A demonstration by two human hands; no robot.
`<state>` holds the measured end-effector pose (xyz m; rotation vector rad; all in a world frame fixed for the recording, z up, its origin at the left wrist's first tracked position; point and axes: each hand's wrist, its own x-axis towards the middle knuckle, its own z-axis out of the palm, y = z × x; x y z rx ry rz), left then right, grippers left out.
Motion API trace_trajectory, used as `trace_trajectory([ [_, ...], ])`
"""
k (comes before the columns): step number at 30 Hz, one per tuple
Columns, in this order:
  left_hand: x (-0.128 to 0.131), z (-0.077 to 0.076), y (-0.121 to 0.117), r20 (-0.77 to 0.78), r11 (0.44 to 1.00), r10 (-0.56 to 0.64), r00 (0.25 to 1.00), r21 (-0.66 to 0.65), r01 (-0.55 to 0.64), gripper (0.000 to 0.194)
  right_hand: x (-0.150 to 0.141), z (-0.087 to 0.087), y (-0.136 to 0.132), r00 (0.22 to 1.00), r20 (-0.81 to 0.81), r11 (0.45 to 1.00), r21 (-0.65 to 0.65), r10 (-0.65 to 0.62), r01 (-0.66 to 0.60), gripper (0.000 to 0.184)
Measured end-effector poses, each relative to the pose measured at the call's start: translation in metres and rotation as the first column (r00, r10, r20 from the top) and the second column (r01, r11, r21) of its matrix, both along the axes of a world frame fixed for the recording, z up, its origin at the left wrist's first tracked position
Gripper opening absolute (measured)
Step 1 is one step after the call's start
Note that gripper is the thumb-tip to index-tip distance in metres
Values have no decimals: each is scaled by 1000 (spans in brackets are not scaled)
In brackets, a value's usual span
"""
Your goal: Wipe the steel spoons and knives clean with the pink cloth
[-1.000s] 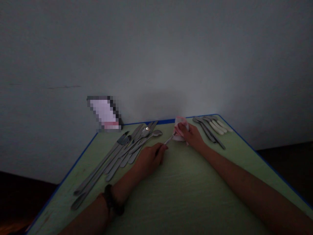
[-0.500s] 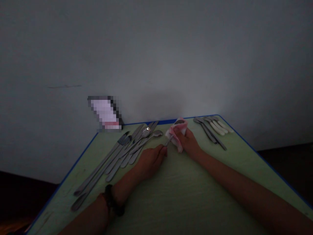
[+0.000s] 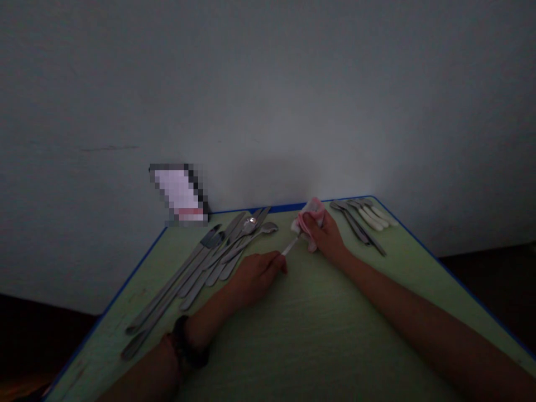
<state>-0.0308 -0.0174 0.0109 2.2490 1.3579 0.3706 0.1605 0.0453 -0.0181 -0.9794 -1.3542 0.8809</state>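
A pale grey wall [image 3: 268,84] is rising toward 12 o'clock, a thin dark mark [image 3: 109,148] running across it between 9 and 10. At 9, a pixelated bright-faced slab [image 3: 178,190] is tilting by the far corner of a green, blue-edged table [image 3: 318,340], which is spreading toward 6.

This looks like an ordinary indoor room, probably in a home, though the view is too narrow and dim to be sure. A plain, pale grey wall [image 3: 272,100] with a faint dark scratch-like mark [image 3: 109,148] stands right behind a light green tabletop [image 3: 301,329] with blue edging. Household signs lie on it: long silver metal cutlery [image 3: 195,288], smaller white-handled cutlery [image 3: 374,217] and a soft pink-and-white cloth [image 3: 315,207]. Both lower sides fall into deep shadow.
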Motion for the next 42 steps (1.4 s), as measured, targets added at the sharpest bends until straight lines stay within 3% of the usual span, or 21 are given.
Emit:
trace_trajectory([
  [3, 0, -2, 0, 49, 1000, -4, 999, -4, 4, 45, -3, 10, -5, 998, 47, 999, -3, 39, -39, 42],
  [6, -2, -5, 0, 103, 1000, 3, 995, -24, -1, 46, -10, 15, -13, 999, -21, 999, 10, 31, -31, 46],
  [11, -2, -4, 1, 110, 999, 3, 994, -35, 0, 45, -19, 5, -22, 998, -62, 992, -122, -17, 10, 49],
  [15, 1, -2, 0, 49, 1000, 12, 999, 7, -12, 44, -18, -4, -16, 996, -84, 979, -198, 32, -49, 50],
  [19, 6, -3, -1, -58, 998, 51, 997, 43, -48, 41, -8, -6, -5, 992, -18, 981, -144, 128, -129, 47],
  [23, 10, -2, -3, -137, 996, 71, 988, 54, -64, 40, -2, -2, -2, 997, 24, 995, -63, 78, -77, 44],
  [29, 5, -1, -2, -62, 1000, 4, 998, 24, -2, 37, -5, 0, -4, 995, -49, 993, -74, 86, -89, 47],
  [35, 0, -4, 0, 53, 999, -46, 998, 12, 45, 38, -4, -10, 7, 987, -162, 994, -106, -4, -13, 53],
  [42, 4, -3, -3, -74, 999, -26, 997, 46, 29, 34, -2, -12, 8, 990, -138, 991, -134, -24, 6, 53],
])
